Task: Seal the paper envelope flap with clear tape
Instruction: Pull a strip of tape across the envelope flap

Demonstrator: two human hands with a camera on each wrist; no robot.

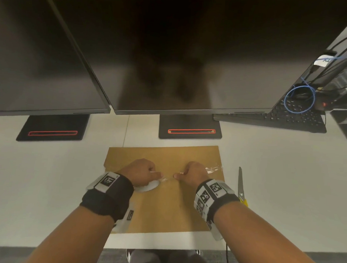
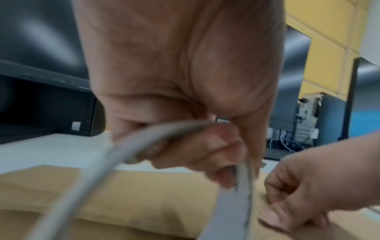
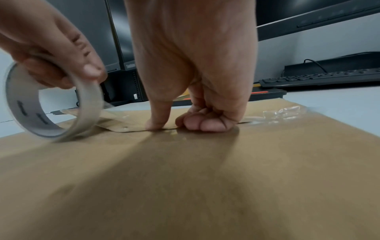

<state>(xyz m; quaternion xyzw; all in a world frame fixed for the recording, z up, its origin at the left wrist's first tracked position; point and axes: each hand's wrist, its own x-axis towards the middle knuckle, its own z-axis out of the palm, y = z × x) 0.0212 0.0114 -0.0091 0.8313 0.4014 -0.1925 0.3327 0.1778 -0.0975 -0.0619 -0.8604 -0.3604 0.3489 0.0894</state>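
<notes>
A brown paper envelope (image 1: 165, 210) lies flat on the white desk (image 1: 47, 185), flap side up. My left hand (image 1: 154, 174) grips a roll of clear tape (image 1: 149, 187) standing on edge on the envelope; the same roll (image 3: 86, 104) shows in the right wrist view. A short strip of tape (image 1: 167, 178) runs from the roll to my right hand (image 1: 179, 175). That hand (image 3: 185, 123) is curled into a fist, its thumb (image 3: 157, 120) pressing down on the flap edge (image 3: 123, 128). A crumpled tape end (image 1: 214, 169) lies at the flap's right end.
Yellow-handled scissors (image 1: 241, 186) lie on the desk just right of the envelope. Two monitor stands (image 1: 189, 130) (image 1: 52, 129) sit beyond it under dark screens. A black keyboard (image 1: 278, 120) and cables are at the far right. The desk's front edge is close to my forearms.
</notes>
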